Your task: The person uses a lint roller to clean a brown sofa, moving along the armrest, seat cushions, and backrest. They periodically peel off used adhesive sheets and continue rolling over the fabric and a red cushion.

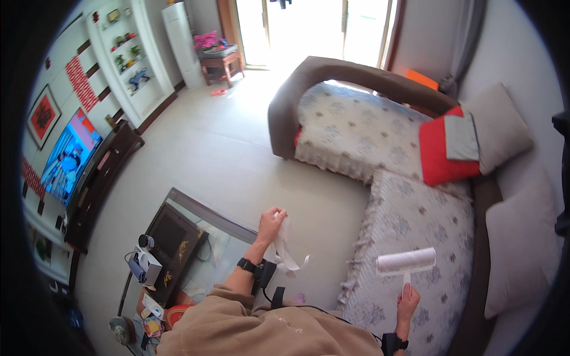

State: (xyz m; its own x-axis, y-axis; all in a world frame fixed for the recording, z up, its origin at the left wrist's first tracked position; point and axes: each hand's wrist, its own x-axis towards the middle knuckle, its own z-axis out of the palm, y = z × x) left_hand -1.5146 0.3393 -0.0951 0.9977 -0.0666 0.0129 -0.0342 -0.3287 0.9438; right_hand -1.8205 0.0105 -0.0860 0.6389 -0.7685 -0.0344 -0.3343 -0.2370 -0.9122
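My left hand (270, 226) is closed on the top of a crumpled white strip (285, 249), which dangles over the floor beside the glass coffee table. It looks like a peeled sheet of thin paper or film. With my right hand (407, 300) I grip the handle of a white lint roller (406, 261). Its roll is held level above the sofa's quilted floral cover (414, 213); whether it touches the cover cannot be told.
The coffee table (213, 213) at lower left bears a dark tray (173, 240), a tissue box (149, 267) and small items. Grey cushions (498, 129) and a red cloth (432, 155) lie on the L-shaped sofa. A television cabinet (104, 178) stands along the left wall.
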